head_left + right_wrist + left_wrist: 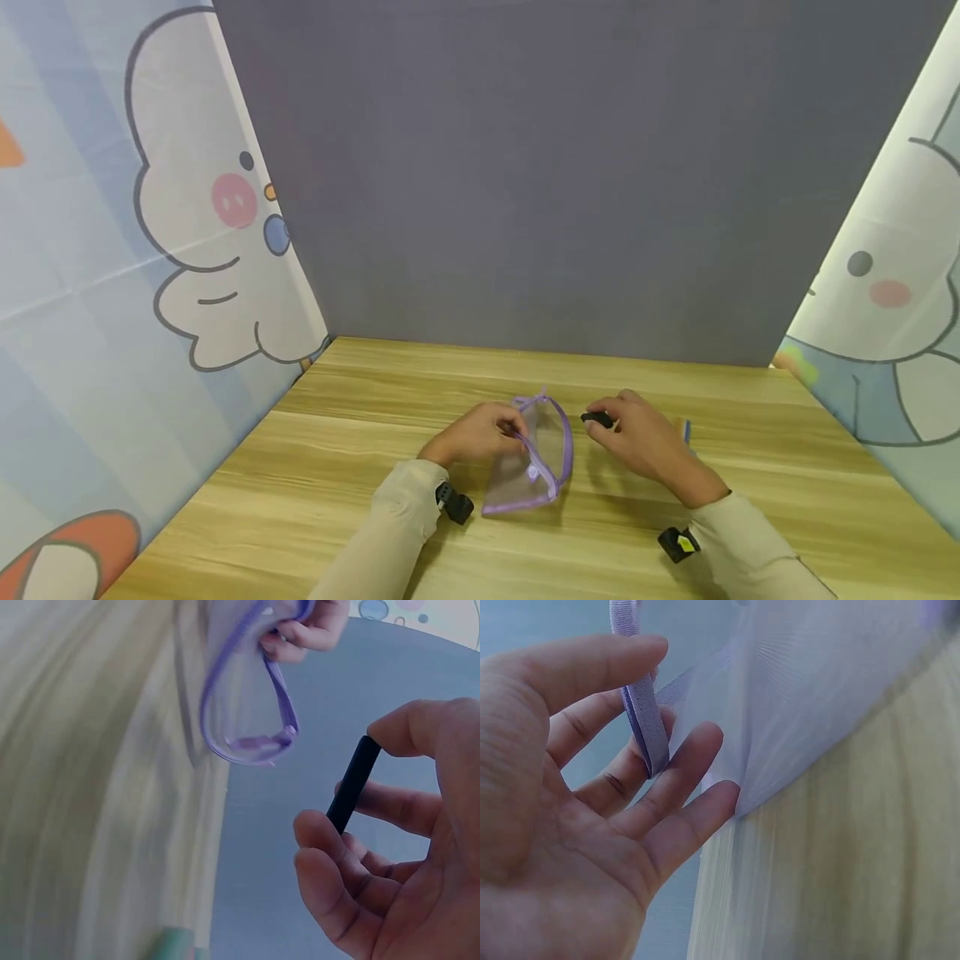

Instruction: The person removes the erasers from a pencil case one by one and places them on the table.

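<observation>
My left hand (480, 433) pinches the purple-trimmed rim of a see-through mesh pouch (510, 487) between thumb and fingers. The pouch's mouth gapes toward the right. In the left wrist view, a fold of purple trim (651, 727) lies between the thumb and forefinger. To the right of the pouch and apart from it, my right hand (643, 440) holds a small black bar (597, 419) above the table. The right wrist view shows the bar (354, 784) gripped by its ends between thumb and fingertips; what it is exactly cannot be told.
On the wooden table (337, 433), a small blue, white and brown item (686, 430) is partly hidden behind my right hand. A green rounded object (174, 945) shows at the right wrist view's lower edge. A grey panel (525, 183) stands behind, with cartoon-printed cloths at both sides.
</observation>
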The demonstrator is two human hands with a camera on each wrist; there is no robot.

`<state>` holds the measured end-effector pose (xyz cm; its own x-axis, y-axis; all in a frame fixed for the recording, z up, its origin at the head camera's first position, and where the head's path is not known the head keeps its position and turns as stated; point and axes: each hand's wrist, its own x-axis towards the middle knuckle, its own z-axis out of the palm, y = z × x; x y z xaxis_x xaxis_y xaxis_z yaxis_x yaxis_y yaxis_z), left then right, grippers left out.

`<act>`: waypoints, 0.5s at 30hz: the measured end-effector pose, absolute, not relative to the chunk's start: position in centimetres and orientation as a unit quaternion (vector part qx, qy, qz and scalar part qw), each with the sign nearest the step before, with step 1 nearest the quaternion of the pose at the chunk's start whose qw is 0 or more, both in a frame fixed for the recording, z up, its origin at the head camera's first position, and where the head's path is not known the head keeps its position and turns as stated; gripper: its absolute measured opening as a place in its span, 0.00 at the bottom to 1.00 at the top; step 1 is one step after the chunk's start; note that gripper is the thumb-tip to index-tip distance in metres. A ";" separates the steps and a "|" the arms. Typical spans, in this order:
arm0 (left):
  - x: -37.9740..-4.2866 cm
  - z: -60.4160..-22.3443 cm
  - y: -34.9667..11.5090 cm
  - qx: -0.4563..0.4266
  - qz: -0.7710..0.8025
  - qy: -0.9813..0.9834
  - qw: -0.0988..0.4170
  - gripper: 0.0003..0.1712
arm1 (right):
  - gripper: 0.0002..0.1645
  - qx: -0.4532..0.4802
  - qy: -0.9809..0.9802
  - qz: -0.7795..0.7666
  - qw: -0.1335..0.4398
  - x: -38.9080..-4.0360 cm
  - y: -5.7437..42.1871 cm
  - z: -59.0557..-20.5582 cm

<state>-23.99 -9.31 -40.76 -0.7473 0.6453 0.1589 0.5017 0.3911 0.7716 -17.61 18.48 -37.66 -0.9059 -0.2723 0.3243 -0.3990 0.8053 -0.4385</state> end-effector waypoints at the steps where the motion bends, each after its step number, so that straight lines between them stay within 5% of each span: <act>1: -24.0 -40.7 -9.4 0.345 0.429 0.831 0.080 0.07 | 0.20 0.178 -0.942 0.255 0.123 -17.7 18.6 -37.5; 15: -24.2 -40.7 -9.1 0.363 0.438 0.818 0.083 0.11 | 0.19 0.176 -0.948 0.231 0.128 -17.6 21.1 -36.9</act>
<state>-24.20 -9.10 -40.73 -0.7230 0.6663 0.1826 0.5217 0.3532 0.7766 -17.59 21.11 -36.86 -0.9053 -0.2750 0.3237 -0.3931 0.8313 -0.3930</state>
